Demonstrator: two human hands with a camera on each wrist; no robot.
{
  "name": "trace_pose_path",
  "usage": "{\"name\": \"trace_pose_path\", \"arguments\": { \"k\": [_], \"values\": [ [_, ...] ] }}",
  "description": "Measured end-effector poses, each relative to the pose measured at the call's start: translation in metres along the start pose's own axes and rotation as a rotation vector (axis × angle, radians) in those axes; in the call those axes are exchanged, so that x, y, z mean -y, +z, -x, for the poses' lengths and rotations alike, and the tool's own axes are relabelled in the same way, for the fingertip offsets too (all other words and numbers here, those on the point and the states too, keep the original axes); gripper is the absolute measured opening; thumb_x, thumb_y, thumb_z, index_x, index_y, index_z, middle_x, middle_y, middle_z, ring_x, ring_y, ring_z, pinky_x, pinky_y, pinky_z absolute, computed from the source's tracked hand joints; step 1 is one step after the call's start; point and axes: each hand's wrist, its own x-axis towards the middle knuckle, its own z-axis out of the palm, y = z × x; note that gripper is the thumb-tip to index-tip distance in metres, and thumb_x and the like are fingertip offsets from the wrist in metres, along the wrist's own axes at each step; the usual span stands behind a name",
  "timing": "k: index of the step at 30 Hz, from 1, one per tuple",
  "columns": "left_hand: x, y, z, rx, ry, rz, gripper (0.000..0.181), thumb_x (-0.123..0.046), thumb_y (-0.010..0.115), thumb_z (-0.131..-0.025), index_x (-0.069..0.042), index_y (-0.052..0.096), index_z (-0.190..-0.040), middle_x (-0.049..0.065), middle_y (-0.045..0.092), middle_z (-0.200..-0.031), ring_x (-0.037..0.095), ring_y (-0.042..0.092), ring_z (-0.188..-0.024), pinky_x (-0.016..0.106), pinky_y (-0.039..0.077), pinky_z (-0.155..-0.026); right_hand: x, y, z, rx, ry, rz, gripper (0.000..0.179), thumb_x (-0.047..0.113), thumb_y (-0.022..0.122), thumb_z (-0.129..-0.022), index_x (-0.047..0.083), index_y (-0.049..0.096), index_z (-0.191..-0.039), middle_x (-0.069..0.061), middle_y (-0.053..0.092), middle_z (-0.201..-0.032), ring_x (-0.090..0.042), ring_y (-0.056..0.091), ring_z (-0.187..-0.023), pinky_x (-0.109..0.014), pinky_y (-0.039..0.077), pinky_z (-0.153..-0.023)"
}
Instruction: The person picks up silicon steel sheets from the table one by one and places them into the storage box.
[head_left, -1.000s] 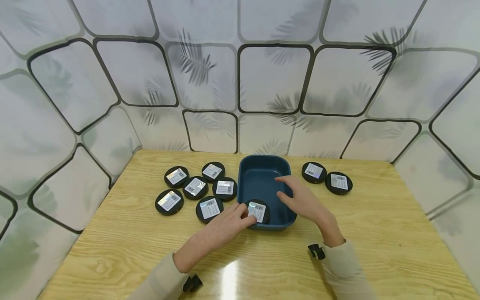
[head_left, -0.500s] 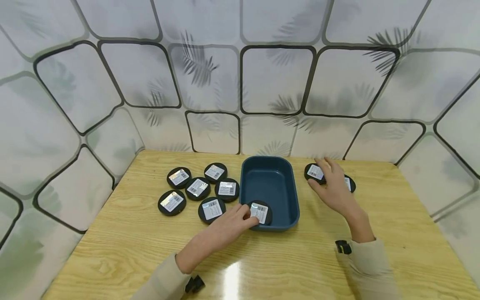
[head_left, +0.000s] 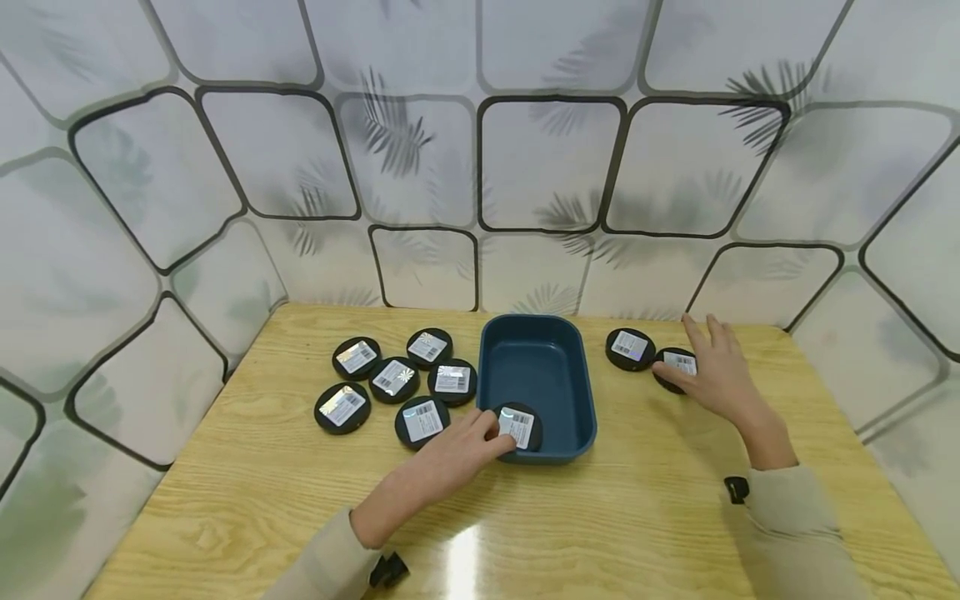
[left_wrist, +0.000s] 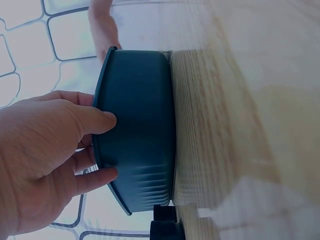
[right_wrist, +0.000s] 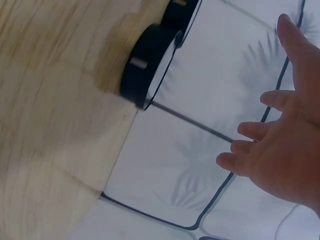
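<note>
Blue tray (head_left: 534, 367): left hand (head_left: 459, 448) pinches its rim, eight o'clock. Right hand (head_left: 717, 373), fingers (right_wrist: 254, 131) spread, empty, hovers by outer disc (head_left: 680, 361), three o'clock. Likely step: reaching; next calls for lowering, gripping.

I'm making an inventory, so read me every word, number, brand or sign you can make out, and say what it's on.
No text can be read anywhere.
Six left discs: white labels with barcodes; print too small to read.
Disc in the bin: same kind of label; too small.
Two right discs: labels too small; one partly behind the right hand.
Bin: no writing visible.
</note>
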Motion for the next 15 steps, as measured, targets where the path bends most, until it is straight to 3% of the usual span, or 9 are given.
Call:
{"name": "trace_pose_path", "arguments": {
  "k": [6, 15],
  "values": [
    [0.0, 0.0, 0.0, -0.001, -0.002, -0.004, 0.025, -0.001, 0.058, -0.095, -0.02, 0.059, -0.111, 0.0, 0.042, -0.09, 0.013, 0.038, -0.078, 0.023, 0.034, -0.067, -0.019, 0.001, -0.001, 0.086, 0.053, 0.022, 0.104, 0.055, 0.063, -0.092, -0.007, 0.007, -0.156, -0.047, 0.006, -0.15, -0.067, 0.007, -0.135, -0.075, 0.013, -0.106],
    [-0.001, -0.001, -0.001, -0.012, 0.001, -0.003, 0.023, -0.001, 0.059, -0.093, -0.019, 0.058, -0.108, -0.001, 0.042, -0.089, 0.012, 0.038, -0.077, 0.021, 0.032, -0.066, -0.029, 0.007, -0.005, 0.163, 0.095, -0.039, 0.113, 0.052, 0.071, -0.088, -0.008, 0.002, -0.155, -0.048, 0.01, -0.149, -0.067, 0.015, -0.132, -0.076, 0.023, -0.1]
  ]
}}
